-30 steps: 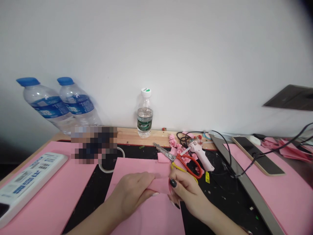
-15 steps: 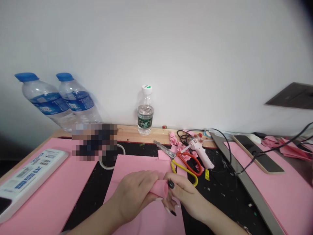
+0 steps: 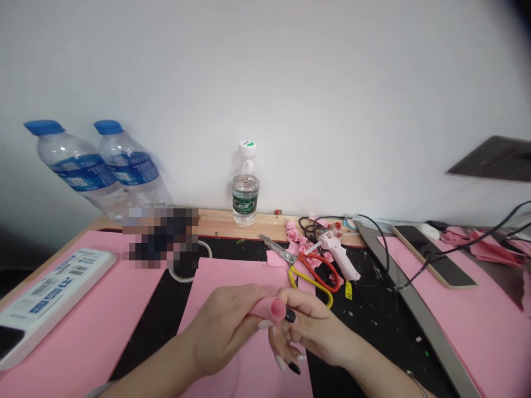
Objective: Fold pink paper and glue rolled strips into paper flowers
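My left hand (image 3: 226, 323) is wrapped round a piece of rolled pink paper (image 3: 265, 307). The roll's open, hollow end faces right and towards me. At that end my right hand (image 3: 309, 326) pinches the rim between its black-nailed thumb and forefinger, its other fingers curled below. Under both hands lies a sheet of pink paper (image 3: 203, 354) on a black mat (image 3: 151, 326). Just beyond my right hand are scissors (image 3: 309, 271) with red and yellow handles, blades spread a little.
A pink glue gun (image 3: 340, 257) lies among pink scraps (image 3: 305, 247) and black cables. Behind stand a small water bottle (image 3: 245, 193) and two large blue-capped bottles (image 3: 128, 168). A long white box (image 3: 58, 298) is at left, a phone (image 3: 435, 257) at right.
The paper roll's open end has turned more towards me and looks narrower and rounder. My right fingers have shifted slightly left and down, staying at its rim.
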`<state>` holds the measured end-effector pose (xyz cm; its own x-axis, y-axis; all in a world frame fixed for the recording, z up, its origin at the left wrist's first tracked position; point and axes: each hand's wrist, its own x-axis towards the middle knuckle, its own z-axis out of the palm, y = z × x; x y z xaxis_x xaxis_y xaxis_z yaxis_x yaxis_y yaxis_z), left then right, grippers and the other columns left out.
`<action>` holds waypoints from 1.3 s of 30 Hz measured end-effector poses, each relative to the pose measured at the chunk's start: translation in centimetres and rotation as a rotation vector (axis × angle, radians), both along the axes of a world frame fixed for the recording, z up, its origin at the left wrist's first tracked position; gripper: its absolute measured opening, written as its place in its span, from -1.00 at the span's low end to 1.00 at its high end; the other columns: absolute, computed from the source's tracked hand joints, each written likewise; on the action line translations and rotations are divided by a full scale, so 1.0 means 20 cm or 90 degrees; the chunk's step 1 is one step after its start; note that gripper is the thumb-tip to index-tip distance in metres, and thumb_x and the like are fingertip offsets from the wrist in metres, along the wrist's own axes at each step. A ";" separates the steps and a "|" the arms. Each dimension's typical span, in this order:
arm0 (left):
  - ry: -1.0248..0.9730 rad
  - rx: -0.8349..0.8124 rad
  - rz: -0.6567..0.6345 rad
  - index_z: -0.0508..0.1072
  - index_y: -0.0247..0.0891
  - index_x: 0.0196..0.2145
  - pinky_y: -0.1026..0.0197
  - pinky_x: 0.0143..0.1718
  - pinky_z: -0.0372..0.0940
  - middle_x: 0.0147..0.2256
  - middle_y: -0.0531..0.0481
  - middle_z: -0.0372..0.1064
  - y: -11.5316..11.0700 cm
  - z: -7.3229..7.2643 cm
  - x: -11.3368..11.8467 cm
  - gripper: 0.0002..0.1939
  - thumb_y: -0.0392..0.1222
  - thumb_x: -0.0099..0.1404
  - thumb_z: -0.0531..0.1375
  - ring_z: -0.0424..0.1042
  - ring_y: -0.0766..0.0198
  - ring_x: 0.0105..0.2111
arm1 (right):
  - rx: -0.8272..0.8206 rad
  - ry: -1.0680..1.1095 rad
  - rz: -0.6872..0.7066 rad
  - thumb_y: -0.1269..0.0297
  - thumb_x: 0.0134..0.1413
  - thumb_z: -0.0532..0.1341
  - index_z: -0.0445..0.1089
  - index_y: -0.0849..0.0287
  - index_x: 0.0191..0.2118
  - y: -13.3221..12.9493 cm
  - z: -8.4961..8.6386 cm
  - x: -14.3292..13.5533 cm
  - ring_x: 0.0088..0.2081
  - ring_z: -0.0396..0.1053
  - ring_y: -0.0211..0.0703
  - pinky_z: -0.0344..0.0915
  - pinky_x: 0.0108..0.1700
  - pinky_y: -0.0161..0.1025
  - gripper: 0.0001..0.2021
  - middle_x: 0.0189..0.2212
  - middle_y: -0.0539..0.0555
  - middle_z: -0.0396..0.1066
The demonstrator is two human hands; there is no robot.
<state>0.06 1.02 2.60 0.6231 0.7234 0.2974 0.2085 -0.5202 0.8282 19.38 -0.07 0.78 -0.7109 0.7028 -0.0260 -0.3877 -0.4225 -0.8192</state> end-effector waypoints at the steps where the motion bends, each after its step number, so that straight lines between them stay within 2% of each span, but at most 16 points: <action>1: -0.005 -0.103 -0.013 0.34 -0.24 -0.29 0.28 -0.31 0.14 -0.37 0.03 0.33 0.00 0.03 0.00 -0.79 -0.13 0.41 -0.02 0.29 0.28 -0.38 | -0.005 -0.002 -0.003 0.05 0.13 0.21 0.24 0.25 -0.28 0.00 0.01 0.00 -0.65 0.25 -0.41 0.02 -0.66 -0.48 -0.68 -0.57 0.03 0.40; 3: -0.068 -0.329 -0.038 0.31 -0.25 -0.34 0.34 -0.47 0.06 -0.49 0.10 0.18 0.00 0.07 0.00 -0.71 -0.02 0.41 -0.03 0.13 0.37 -0.51 | -0.015 -0.006 -0.007 0.02 0.11 0.22 0.25 0.26 -0.29 0.00 0.02 0.00 -0.67 0.23 -0.41 0.01 -0.67 -0.47 -0.65 -0.58 0.03 0.40; 6: -0.180 -0.633 -0.090 0.22 -0.26 -0.42 0.37 -0.63 -0.22 -0.60 0.22 -0.11 0.00 0.07 -0.02 -0.58 0.18 0.35 -0.01 -0.20 0.44 -0.63 | -0.020 0.002 -0.004 0.04 0.10 0.23 0.25 0.27 -0.37 0.00 0.02 0.01 -0.67 0.22 -0.42 0.01 -0.66 -0.46 -0.66 -0.58 0.04 0.40; 8: -0.207 -0.744 -0.111 0.19 -0.26 -0.45 0.36 -0.64 -0.31 -0.62 0.24 -0.18 0.01 0.04 -0.03 -0.54 0.22 0.30 0.03 -0.27 0.46 -0.64 | -0.017 0.010 0.005 0.05 0.11 0.23 0.24 0.26 -0.38 0.01 0.02 0.01 -0.68 0.21 -0.43 0.00 -0.66 -0.47 -0.67 -0.58 0.04 0.40; 11: -0.212 -0.827 -0.127 0.20 -0.27 -0.47 0.36 -0.66 -0.34 -0.65 0.26 -0.19 0.02 0.00 -0.04 -0.52 0.24 0.25 0.10 -0.29 0.49 -0.66 | -0.021 0.008 0.027 0.07 0.15 0.20 0.24 0.25 -0.36 0.02 0.00 0.01 -0.68 0.20 -0.44 0.00 -0.67 -0.48 -0.69 -0.57 0.04 0.40; 15: -0.188 -0.909 -0.190 0.21 -0.26 -0.50 0.39 -0.70 -0.37 -0.69 0.26 -0.16 0.03 -0.03 -0.03 -0.52 0.24 0.20 0.15 -0.30 0.50 -0.70 | -0.039 0.016 0.067 0.12 0.19 0.17 0.26 0.28 -0.32 0.03 -0.04 0.02 -0.70 0.22 -0.43 0.00 -0.70 -0.49 -0.72 -0.59 0.05 0.39; 18: -0.156 -0.955 -0.287 0.22 -0.26 -0.51 0.39 -0.78 -0.37 -0.73 0.26 -0.15 0.04 -0.06 -0.02 -0.49 0.29 0.17 0.13 -0.31 0.51 -0.76 | -0.057 0.030 0.099 0.12 0.19 0.16 0.27 0.30 -0.33 0.02 -0.06 0.02 -0.73 0.19 -0.42 -0.01 -0.72 -0.49 -0.72 -0.62 0.04 0.39; 21: -0.161 -0.974 -0.368 0.21 -0.25 -0.50 0.39 -0.82 -0.38 -0.74 0.27 -0.18 0.04 -0.10 -0.03 -0.49 0.30 0.20 0.10 -0.35 0.51 -0.78 | -0.086 0.036 0.109 0.11 0.15 0.20 0.28 0.31 -0.34 0.02 -0.07 0.02 -0.75 0.17 -0.43 -0.03 -0.73 -0.49 -0.70 -0.66 0.02 0.37; 24: -0.173 -0.980 -0.400 0.19 -0.24 -0.48 0.39 -0.83 -0.38 -0.73 0.27 -0.20 0.04 -0.12 -0.04 -0.51 0.27 0.25 0.05 -0.36 0.49 -0.78 | -0.107 0.046 0.118 0.09 0.07 0.27 0.30 0.32 -0.34 0.01 -0.08 0.01 -0.76 0.16 -0.42 -0.03 -0.73 -0.48 -0.67 -0.67 0.01 0.35; 35: -0.191 -0.989 -0.428 0.21 -0.27 -0.48 0.37 -0.81 -0.40 -0.71 0.26 -0.18 0.04 -0.09 -0.04 -0.55 0.19 0.29 0.04 -0.35 0.49 -0.77 | -0.115 0.087 0.153 0.09 0.12 0.23 0.28 0.28 -0.32 0.00 -0.09 -0.01 -0.75 0.17 -0.41 -0.04 -0.73 -0.48 -0.70 -0.68 -0.03 0.31; 39: -0.187 -0.982 -0.406 0.21 -0.27 -0.49 0.39 -0.82 -0.39 -0.70 0.25 -0.15 0.03 -0.09 -0.05 -0.55 0.21 0.24 0.10 -0.32 0.50 -0.77 | -0.117 0.086 0.159 0.08 0.13 0.21 0.27 0.27 -0.32 0.00 -0.08 -0.01 -0.76 0.14 -0.43 -0.11 -0.71 -0.48 -0.70 -0.69 -0.04 0.30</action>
<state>-0.88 1.68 0.86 0.9645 0.1038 -0.2427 0.0577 0.8143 0.5775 19.11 -0.15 -0.88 -0.8664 0.4985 -0.0299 -0.3533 -0.6540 -0.6689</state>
